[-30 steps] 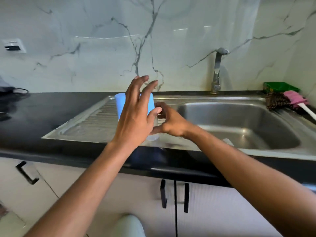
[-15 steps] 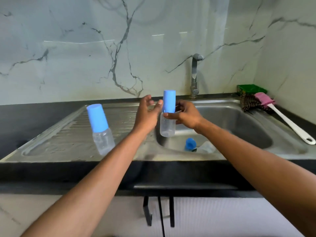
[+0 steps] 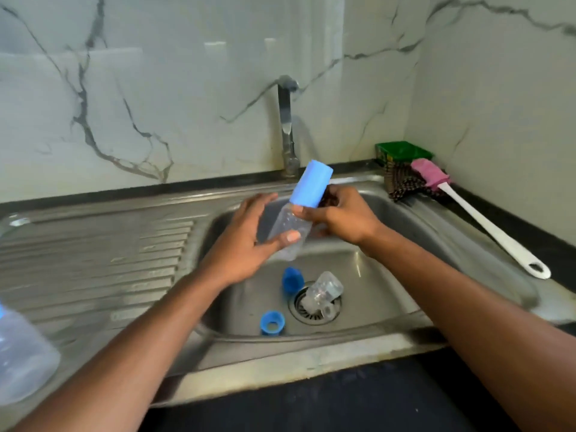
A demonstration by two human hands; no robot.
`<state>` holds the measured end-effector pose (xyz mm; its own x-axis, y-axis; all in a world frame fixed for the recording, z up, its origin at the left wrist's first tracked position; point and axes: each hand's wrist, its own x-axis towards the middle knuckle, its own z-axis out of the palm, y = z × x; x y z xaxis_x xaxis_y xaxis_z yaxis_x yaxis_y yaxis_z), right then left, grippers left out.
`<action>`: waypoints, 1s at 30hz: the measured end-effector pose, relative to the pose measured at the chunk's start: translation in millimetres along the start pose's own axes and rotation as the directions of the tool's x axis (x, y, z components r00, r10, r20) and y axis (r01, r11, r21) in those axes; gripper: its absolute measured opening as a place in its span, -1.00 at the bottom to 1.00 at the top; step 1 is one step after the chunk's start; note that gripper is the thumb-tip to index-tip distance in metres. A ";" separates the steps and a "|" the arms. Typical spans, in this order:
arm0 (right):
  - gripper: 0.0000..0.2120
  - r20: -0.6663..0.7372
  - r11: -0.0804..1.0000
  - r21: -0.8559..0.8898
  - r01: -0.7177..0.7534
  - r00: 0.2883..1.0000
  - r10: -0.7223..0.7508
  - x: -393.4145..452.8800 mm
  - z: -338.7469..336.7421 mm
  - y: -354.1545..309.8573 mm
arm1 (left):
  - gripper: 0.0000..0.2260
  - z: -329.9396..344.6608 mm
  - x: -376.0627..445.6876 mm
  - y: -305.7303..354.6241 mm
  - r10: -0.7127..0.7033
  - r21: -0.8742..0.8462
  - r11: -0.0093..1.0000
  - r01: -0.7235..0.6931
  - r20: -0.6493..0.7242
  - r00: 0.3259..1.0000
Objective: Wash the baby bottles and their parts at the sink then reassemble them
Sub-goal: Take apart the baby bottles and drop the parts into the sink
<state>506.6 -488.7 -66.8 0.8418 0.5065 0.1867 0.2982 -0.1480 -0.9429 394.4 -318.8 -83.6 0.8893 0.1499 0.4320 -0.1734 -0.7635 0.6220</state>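
Observation:
Over the sink basin (image 3: 389, 294) I hold a clear baby bottle (image 3: 288, 230) with a tall blue cap (image 3: 310, 188), tilted with the cap up and to the right. My left hand (image 3: 246, 241) grips the bottle's clear body from the left. My right hand (image 3: 341, 216) pinches it at the base of the cap. In the basin lie a clear bottle body (image 3: 321, 291) over the drain, a blue part (image 3: 292, 279) beside it and a blue ring (image 3: 271, 322) nearer the front.
Another clear bottle (image 3: 21, 353) stands at the far left edge by the ribbed drainboard (image 3: 103, 260). The tap (image 3: 287, 126) rises behind the basin. A pink-headed brush with a white handle (image 3: 486, 226), a dark scrubber (image 3: 402, 182) and a green box (image 3: 402, 151) sit at the right.
The view has shifted right and down onto the basin. The capped bottle went from upright to tilted, and my left hand moved from its neck down onto its clear body.

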 end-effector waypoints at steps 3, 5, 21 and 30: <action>-0.65 0.085 0.993 0.092 -0.071 0.994 0.063 -11.4 7.7 -11.0 | -0.07 3.8 -0.5 7.5 0.054 0.069 0.996 -0.058 0.059 0.997; -0.65 0.162 0.988 0.126 -0.085 0.985 0.064 -16.5 7.8 -15.2 | -0.07 4.9 0.4 8.8 0.045 0.092 0.995 -0.048 0.034 0.998; -0.51 0.056 0.987 -0.048 -0.156 0.986 0.158 -13.3 -0.4 -10.3 | -0.42 -2.9 -1.5 14.9 0.124 0.451 0.885 -0.116 0.012 0.992; -0.93 0.285 0.976 0.188 -0.110 0.957 0.053 -20.7 -6.3 -12.9 | -0.47 -20.3 0.0 7.2 -0.060 0.112 0.993 0.042 0.161 0.985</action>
<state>488.2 -502.7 -56.7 0.6931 0.7191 0.0499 0.1134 -0.0404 -0.9927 384.6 -311.6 -65.9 0.9547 0.0923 0.2828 -0.0873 -0.8219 0.5629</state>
